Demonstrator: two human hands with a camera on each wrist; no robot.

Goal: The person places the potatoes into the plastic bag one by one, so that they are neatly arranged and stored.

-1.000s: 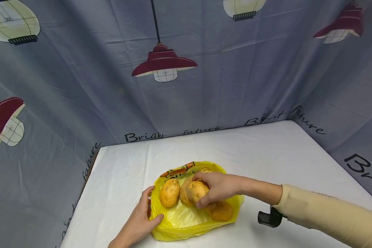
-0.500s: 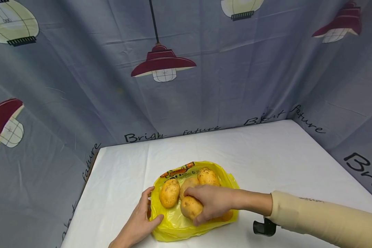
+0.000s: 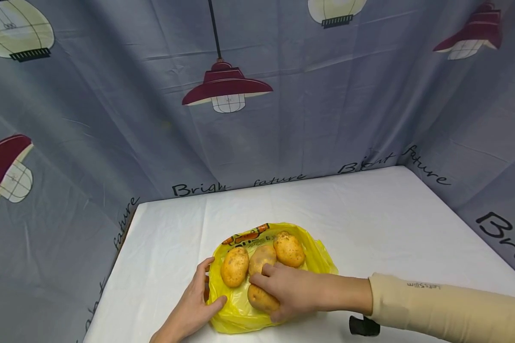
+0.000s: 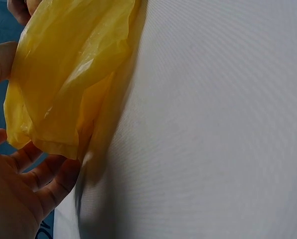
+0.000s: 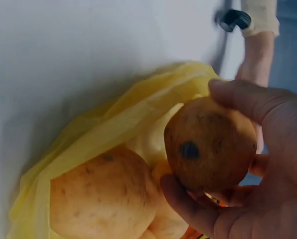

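Note:
A yellow plastic bag [image 3: 240, 317] lies spread wide at its mouth, with several potatoes in it. One potato [image 3: 234, 267] is at the left, another potato [image 3: 262, 258] in the middle, and a third potato [image 3: 289, 249] at the back right. My right hand [image 3: 293, 290] grips a potato [image 5: 211, 144] with thumb and fingers, low over the near part of the bag. A dark spot shows on its skin in the right wrist view. My left hand [image 3: 193, 300] holds the bag's left rim, thumb on the near side, fingers [image 4: 54, 181] against the outside. My right hand hides the bag's right front.
The bag stands on a white-covered table [image 3: 352, 209]. Grey-blue curtain [image 3: 154, 143] printed with lamps and lettering hangs behind the table and along both sides. A black device [image 3: 364, 326] shows under the right sleeve [image 3: 433, 300].
My right hand has carried its potato toward the near side of the bag and slightly left. The back-right potato, earlier mostly covered, now shows fully. My left hand has stayed in place.

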